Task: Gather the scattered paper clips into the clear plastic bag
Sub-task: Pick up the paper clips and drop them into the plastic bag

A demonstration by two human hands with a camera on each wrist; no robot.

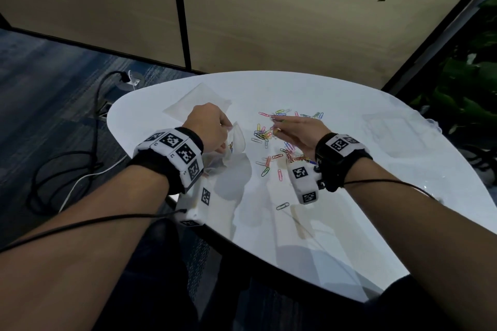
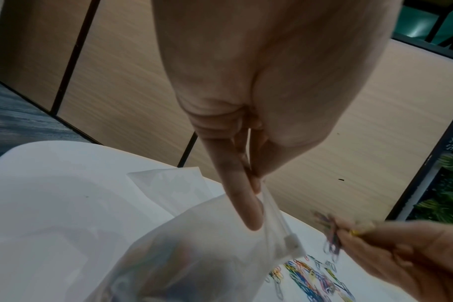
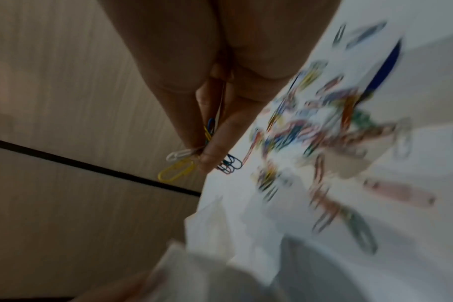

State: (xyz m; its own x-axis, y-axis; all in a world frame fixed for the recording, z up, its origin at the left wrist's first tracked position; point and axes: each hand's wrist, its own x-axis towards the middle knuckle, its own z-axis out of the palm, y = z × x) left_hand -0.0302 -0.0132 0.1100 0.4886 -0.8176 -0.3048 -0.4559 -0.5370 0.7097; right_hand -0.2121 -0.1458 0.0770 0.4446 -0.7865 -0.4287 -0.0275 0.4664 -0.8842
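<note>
Paper clips (image 1: 271, 140), mixed colours, lie scattered flat on the white desk (image 1: 376, 169) in a loose band that runs from the far middle toward the near right, just in front of the right wrist. Their long axes point every way, no common direction. One clip (image 1: 282, 206) sits alone, nearer the body.

Clear plastic bag (image 2: 194, 255) is at the left of the clips, lifted by its top edge with the mouth up and the body hanging down to the desk. Coloured clips show through its wall in the left wrist view, blurred. The zip strip with its slider (image 2: 291, 241) runs down from the pinch point.

Left hand (image 1: 209, 126): grip closed, thumb and fingers (image 2: 242, 194) pressed together, pinching the bag's top edge.

Right hand (image 1: 301, 131): grip closed, fingertips (image 3: 215, 149) pressed together on a small bunch of clips (image 3: 180, 163), white, yellow and dark ones sticking out past the tips. The hand is above the scattered clips, near the bag's mouth and apart from it.

A second flat clear sheet or bag (image 1: 199, 102) lies on the desk beyond the left hand. Both wrists carry black straps with white marker blocks (image 1: 172, 148). Cables (image 1: 80, 169) trail on the carpet at left.
</note>
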